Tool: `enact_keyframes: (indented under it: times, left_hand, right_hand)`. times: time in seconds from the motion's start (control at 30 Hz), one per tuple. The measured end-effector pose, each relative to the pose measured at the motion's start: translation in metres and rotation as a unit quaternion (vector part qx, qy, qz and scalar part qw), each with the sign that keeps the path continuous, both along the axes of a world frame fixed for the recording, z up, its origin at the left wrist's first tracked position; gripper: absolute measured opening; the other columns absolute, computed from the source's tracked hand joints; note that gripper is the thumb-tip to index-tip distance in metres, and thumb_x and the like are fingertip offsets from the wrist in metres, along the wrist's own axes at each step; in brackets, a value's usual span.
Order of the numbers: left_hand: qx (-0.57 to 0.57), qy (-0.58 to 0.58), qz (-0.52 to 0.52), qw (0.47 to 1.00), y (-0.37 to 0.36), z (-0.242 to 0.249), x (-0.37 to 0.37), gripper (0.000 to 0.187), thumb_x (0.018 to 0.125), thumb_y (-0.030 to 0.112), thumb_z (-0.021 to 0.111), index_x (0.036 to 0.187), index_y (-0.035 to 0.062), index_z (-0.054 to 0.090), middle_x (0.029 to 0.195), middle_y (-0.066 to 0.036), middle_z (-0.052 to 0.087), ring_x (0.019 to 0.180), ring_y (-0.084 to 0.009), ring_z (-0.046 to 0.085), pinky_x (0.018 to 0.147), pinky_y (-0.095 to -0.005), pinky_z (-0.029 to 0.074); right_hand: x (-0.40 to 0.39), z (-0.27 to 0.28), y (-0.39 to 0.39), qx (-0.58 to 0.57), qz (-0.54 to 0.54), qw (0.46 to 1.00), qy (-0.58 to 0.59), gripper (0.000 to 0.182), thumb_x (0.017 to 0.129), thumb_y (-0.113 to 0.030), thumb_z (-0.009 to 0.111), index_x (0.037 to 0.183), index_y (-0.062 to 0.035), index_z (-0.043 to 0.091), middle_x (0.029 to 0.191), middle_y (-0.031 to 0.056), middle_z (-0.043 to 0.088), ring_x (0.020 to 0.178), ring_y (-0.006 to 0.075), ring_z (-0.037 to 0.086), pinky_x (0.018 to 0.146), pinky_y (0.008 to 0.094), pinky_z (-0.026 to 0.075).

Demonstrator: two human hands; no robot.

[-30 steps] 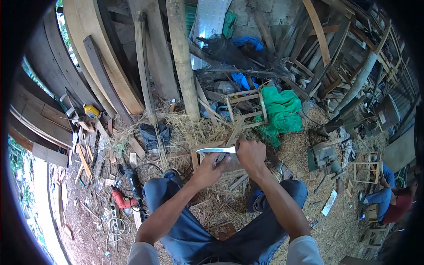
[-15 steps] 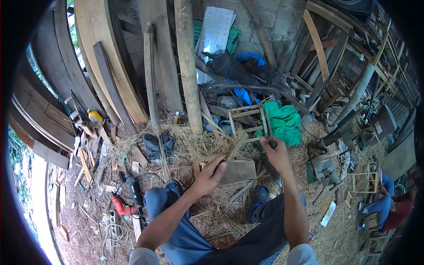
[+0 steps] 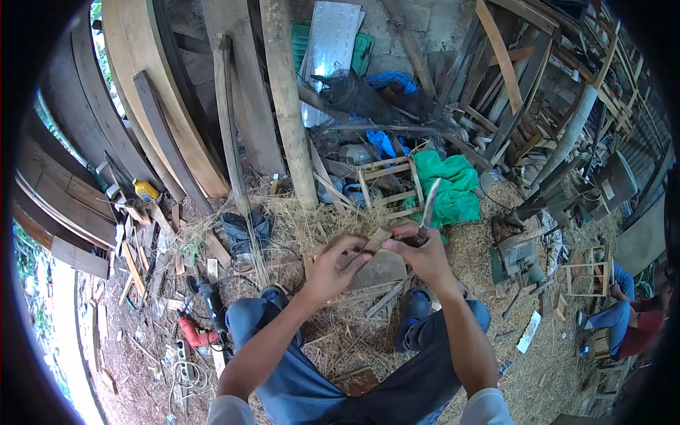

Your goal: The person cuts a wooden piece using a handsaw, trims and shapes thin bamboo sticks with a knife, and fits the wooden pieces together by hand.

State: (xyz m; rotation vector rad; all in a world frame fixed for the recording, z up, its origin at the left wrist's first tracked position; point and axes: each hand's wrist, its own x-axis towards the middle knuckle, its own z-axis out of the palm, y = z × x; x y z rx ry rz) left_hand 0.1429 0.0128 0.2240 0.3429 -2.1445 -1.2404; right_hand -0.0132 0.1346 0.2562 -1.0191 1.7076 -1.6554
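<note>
My left hand (image 3: 334,270) is closed around a short strip of wood (image 3: 378,239), gripping it between thumb and fingers. In my right hand (image 3: 426,263) is a knife (image 3: 429,204), its bare blade pointing up and away from me. The right thumb and fingertips touch or nearly touch the far end of the strip. Both hands are held above a flat wooden block (image 3: 379,273) on the floor between my feet. My fingers partly hide the strip and the knife's handle.
A small wooden frame (image 3: 389,180) stands ahead beside a green tarp (image 3: 446,185). At the left lie a red power tool (image 3: 197,333), an angle grinder (image 3: 211,301) and a power strip (image 3: 184,361). Planks (image 3: 170,106) lean at the back. Another person (image 3: 627,319) sits far right.
My hands have come together, the right moving left and down with the knife. The wood strip has turned and now looks shorter in view. The camera view has shifted slightly.
</note>
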Motion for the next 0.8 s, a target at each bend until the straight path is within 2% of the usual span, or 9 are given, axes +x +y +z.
enact_keyframes:
  times: [0.1,0.2,0.33,0.37,0.43,0.57,0.63,0.73,0.8]
  left_hand:
    - [-0.055,-0.012,0.016,0.998,-0.001,0.004,-0.007,0.027,0.079,0.008,0.071,0.102,0.0021,0.057,0.092,-0.01,0.061,0.082,-0.0229,0.06,0.073,-0.0348,0.047]
    - [-0.056,-0.053,0.023,0.997,0.003,-0.012,-0.009,0.028,0.078,0.006,0.07,0.102,0.0004,0.057,0.097,-0.013,0.062,0.086,-0.0258,0.062,0.074,-0.0359,0.049]
    - [-0.036,0.011,0.031,0.999,0.002,-0.027,-0.014,0.034,0.073,0.005,0.075,0.103,0.0022,0.059,0.09,-0.012,0.065,0.082,-0.0219,0.066,0.066,-0.0311,0.052]
    - [-0.033,0.01,0.031,0.999,0.001,-0.031,-0.015,0.034,0.073,0.005,0.075,0.103,0.0022,0.059,0.09,-0.012,0.065,0.082,-0.0219,0.066,0.066,-0.0311,0.052]
    - [0.007,-0.027,0.046,0.999,0.0,-0.039,-0.015,0.034,0.072,0.006,0.076,0.102,0.0005,0.061,0.088,-0.012,0.067,0.081,-0.0221,0.067,0.068,-0.0307,0.053]
    - [0.019,-0.052,0.071,0.996,0.001,-0.052,-0.019,0.031,0.072,0.004,0.075,0.1,-0.0012,0.061,0.087,-0.012,0.067,0.078,-0.0218,0.067,0.067,-0.03,0.053]
    - [-0.023,-0.059,0.086,0.994,0.003,-0.056,-0.021,0.031,0.072,0.0,0.072,0.101,-0.0016,0.06,0.089,-0.013,0.066,0.079,-0.0215,0.068,0.069,-0.0294,0.054]
    - [0.056,-0.083,0.07,0.993,0.005,-0.059,-0.023,0.032,0.072,-0.003,0.07,0.102,-0.002,0.059,0.092,-0.013,0.066,0.083,-0.0217,0.068,0.07,-0.029,0.054]
    - [0.069,-0.09,0.066,0.991,0.002,-0.068,-0.023,0.034,0.073,-0.003,0.068,0.105,-0.002,0.058,0.095,-0.016,0.065,0.084,-0.0252,0.067,0.071,-0.0307,0.054]
  right_hand:
    - [0.004,-0.023,-0.003,-0.052,0.034,0.998,0.024,0.021,0.075,-0.008,0.076,0.089,0.001,0.063,0.086,0.0007,0.062,0.071,0.0043,0.049,0.06,0.0213,0.038]
    - [0.009,-0.022,-0.003,0.038,0.033,0.996,0.07,0.02,0.075,-0.008,0.076,0.088,0.0008,0.063,0.089,0.0018,0.062,0.074,0.0047,0.05,0.064,0.0221,0.039]
    - [0.01,-0.03,0.01,0.106,-0.001,0.987,0.123,0.027,0.088,-0.017,0.063,0.11,-0.0029,0.056,0.077,0.0059,0.061,0.07,0.0103,0.054,0.062,0.0275,0.043]
    - [0.011,-0.032,0.013,0.109,-0.001,0.986,0.122,0.027,0.088,-0.017,0.063,0.11,-0.0029,0.056,0.077,0.0059,0.061,0.07,0.0103,0.054,0.062,0.0275,0.043]
    - [0.016,-0.034,0.018,0.177,0.027,0.983,-0.039,0.024,0.096,-0.022,0.051,0.112,-0.0046,0.051,0.076,0.0017,0.056,0.067,0.0074,0.05,0.062,0.0238,0.042]
    - [0.029,-0.059,0.018,0.211,0.007,0.977,0.017,0.025,0.098,-0.026,0.045,0.109,-0.0044,0.051,0.074,0.0036,0.056,0.062,0.0119,0.051,0.058,0.0297,0.042]
    - [0.039,-0.059,0.015,0.157,0.0,0.98,0.119,0.025,0.098,-0.024,0.043,0.107,-0.0023,0.05,0.068,0.0164,0.057,0.059,0.0354,0.056,0.057,0.0403,0.042]
    - [0.043,-0.057,0.013,0.21,0.041,0.969,0.12,0.023,0.098,-0.021,0.041,0.103,-0.0005,0.049,0.065,0.0228,0.055,0.064,0.0448,0.055,0.057,0.0454,0.041]
    - [0.042,-0.064,0.012,0.198,0.029,0.971,0.13,0.022,0.098,-0.021,0.041,0.101,-0.0002,0.048,0.065,0.0243,0.055,0.064,0.0461,0.055,0.057,0.0476,0.041]
